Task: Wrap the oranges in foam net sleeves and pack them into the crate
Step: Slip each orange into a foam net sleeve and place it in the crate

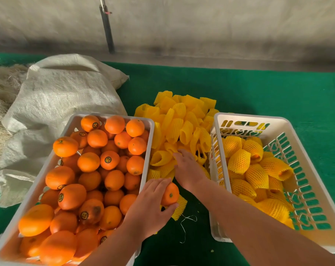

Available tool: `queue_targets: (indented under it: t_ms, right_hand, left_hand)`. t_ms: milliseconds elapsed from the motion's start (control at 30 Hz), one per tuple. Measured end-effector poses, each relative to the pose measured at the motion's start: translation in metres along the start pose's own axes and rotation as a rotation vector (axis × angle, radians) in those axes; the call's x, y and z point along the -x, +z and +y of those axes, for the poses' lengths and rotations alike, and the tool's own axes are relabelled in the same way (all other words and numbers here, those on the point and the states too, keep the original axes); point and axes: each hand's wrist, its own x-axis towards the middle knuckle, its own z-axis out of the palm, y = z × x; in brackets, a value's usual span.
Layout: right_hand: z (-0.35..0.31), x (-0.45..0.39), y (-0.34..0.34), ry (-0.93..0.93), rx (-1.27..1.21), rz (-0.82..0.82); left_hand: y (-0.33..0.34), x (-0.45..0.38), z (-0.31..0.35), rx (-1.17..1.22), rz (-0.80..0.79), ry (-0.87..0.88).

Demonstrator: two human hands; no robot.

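Our left hand (150,203) grips a bare orange (170,193), fingers curled over its top and thumb under it, just right of the white bin of loose oranges (146,150) and above a stray yellow sleeve (179,208) on the green cloth (259,89). Our right hand (187,168) reaches palm-down onto the pile of foam net sleeves (180,123) between the two containers; its fingertips press into the pile, and we cannot tell whether they pinch one. To the right, the white crate (314,169) holds many wrapped oranges (239,160). Behind the bin lies a pale woven sack (63,93).
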Motion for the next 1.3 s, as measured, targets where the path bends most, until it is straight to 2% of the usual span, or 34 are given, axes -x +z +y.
queue_targets:
  t_ms: [200, 567, 867, 967, 1300]
  right_hand:
    - [0.0, -0.028, 0.011, 0.041, 0.106, -0.125]
    - [-0.006, -0.05, 0.016, 0.11, -0.016, -0.142]
    - [0.012, -0.02, 0.025, 0.024, -0.076, 0.116]
    - [0.015, 0.009, 0.022, 0.078, -0.151, 0.227]
    - [0.017, 0.1, 0.02, 0.101, -0.261, 0.316]
  left_hand:
    - [0.004, -0.001, -0.004, -0.015, 0.001, -0.005]
    - [0.01, -0.005, -0.011, 0.024, -0.011, -0.003]
    - [0.009, -0.004, -0.011, 0.018, -0.005, 0.007]
    - [0.009, -0.004, -0.011, 0.009, -0.001, 0.012]
    - [0.006, -0.002, -0.007, -0.042, -0.028, 0.047]
